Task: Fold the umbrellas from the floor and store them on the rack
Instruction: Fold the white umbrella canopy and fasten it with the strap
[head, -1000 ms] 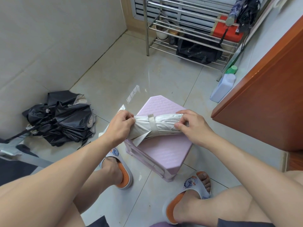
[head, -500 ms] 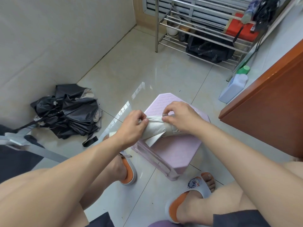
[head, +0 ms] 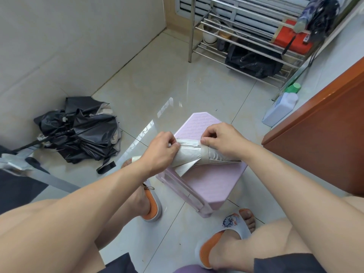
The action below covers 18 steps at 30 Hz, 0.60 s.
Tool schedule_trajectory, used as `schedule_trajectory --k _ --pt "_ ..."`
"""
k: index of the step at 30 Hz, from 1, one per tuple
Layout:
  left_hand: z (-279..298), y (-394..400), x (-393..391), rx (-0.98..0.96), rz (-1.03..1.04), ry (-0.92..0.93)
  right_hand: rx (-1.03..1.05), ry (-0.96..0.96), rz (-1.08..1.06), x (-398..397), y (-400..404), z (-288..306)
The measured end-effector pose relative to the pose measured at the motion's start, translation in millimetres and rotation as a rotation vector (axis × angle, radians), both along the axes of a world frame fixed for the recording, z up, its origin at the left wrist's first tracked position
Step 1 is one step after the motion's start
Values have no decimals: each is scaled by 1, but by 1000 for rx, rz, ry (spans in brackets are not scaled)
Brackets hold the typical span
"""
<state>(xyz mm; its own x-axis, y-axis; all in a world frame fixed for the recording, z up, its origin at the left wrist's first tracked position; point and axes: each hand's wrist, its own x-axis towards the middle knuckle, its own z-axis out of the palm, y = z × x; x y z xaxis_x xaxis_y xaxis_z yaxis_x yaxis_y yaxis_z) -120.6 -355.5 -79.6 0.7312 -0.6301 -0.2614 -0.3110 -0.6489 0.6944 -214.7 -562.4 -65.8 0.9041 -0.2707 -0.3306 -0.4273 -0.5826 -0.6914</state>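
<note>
Hands (head: 195, 147) around unmarked white umbrella (head: 189, 155).

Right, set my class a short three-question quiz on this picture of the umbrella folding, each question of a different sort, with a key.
1. True or false: the black umbrella already sits on the metal rack.
2. Which hand pinches the strap round the white umbrella? A left hand B right hand
3. Fill in: the white umbrella lies over a pink ____.

Key: 1 false, it lies on the floor. 2 B. 3 stool.
</note>
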Motion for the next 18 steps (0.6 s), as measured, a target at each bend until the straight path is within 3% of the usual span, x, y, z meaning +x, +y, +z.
schedule_trajectory --k 7,11,14,18 --pt "3 -8 0 51 8 -24 71 -11 -73 -1 7 2" --pt "0 -7 1 64 6 -30 -98 71 -122 1 12 -6" --pt "-3 -8 1 85 3 -34 -101 102 -155 5 14 -7" --pt "-1 1 -9 -56 -64 -184 -170 129 -131 8 11 -14"
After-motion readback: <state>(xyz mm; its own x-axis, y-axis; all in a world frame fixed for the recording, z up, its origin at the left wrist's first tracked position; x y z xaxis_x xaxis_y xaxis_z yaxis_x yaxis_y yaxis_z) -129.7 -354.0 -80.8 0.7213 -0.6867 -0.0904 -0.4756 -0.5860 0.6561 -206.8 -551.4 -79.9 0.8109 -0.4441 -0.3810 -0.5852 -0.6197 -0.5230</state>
